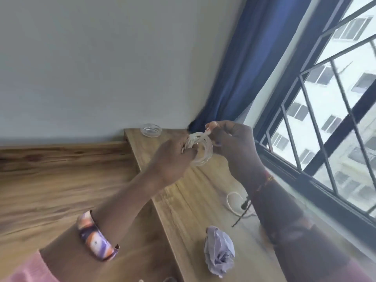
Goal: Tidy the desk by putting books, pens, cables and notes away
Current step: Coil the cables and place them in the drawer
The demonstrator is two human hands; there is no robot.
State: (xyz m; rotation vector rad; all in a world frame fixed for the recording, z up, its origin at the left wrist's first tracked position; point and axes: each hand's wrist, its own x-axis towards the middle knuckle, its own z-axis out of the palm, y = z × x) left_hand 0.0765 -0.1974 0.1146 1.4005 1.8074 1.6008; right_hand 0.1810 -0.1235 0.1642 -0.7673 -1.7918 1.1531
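Above the desk, near the window, both hands work a white cable wound into a small coil. Left hand closed around the coil's left side, fingers curled through the loops. Right hand pinches the cable end at the top of the coil, thumb and forefinger shut on it, other fingers loosely bent. Coil is held in the air, not touching the desk. Frame is motion-blurred, so exact finger contact is rough.

Progress, as a judgement: mid-task. Cable looks nearly wound, the end probably being tucked or wrapped; it isn't stowed yet. No books, pens or notes visible on the part of the desk in view, so can't tell whether those are done or just out of frame.

Still lying out: a second white cord with a dark lead beside it under the right forearm, and a crumpled lilac wad near the front edge. Clear dish sits at the far corner by the wall. Blue curtain hangs behind the hands. Nothing blocks the hands; no container for the cable is in view.
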